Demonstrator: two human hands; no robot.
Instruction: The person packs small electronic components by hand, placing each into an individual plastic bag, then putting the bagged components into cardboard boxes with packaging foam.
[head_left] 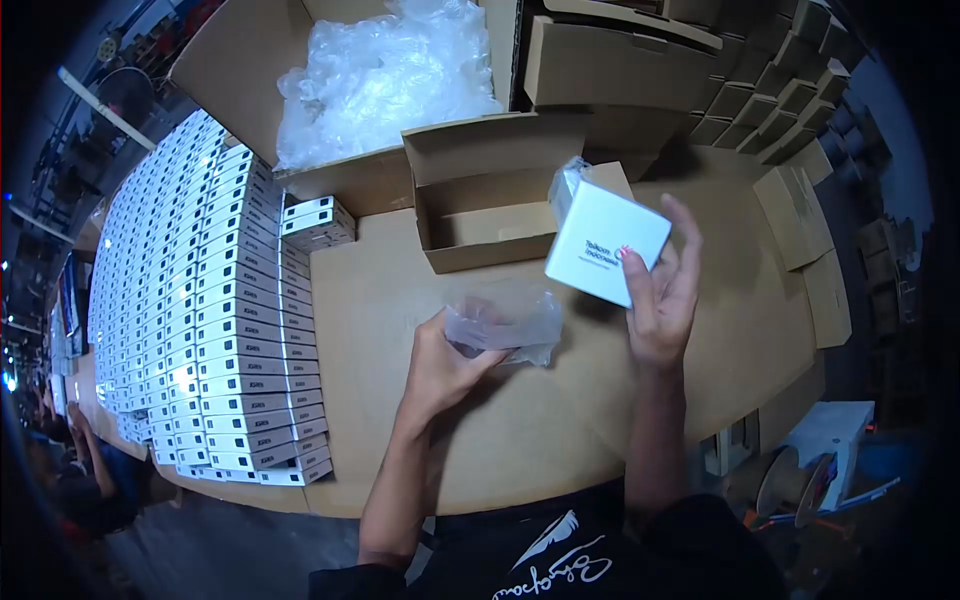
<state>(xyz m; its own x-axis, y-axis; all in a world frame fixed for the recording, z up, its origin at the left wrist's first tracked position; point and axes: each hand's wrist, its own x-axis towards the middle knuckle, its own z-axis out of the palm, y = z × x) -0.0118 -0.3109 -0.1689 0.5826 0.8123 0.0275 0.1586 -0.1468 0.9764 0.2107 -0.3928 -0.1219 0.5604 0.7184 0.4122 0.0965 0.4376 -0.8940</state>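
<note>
My right hand (665, 300) grips a white square box (605, 240) with dark print and a small red mark, its thumb on the printed face. The box is tilted in the air above the table. My left hand (445, 365) is closed on a clear plastic bag (510, 325), whose mouth stands partly open. Just beyond both hands sits an open cardboard box (490, 258) with its lid flap raised. Behind the white box shows a bit of plastic-wrapped material (567, 180) at the cardboard box's right end; the rest of it is hidden.
Tall stacks of small white boxes (240, 340) line the left of the table (560, 440). At the back, a large carton (370, 178) holds a heap of clear plastic bags (390, 80). Brown cardboard boxes (620, 65) stand back right. Another person's arm (95, 455) shows far left.
</note>
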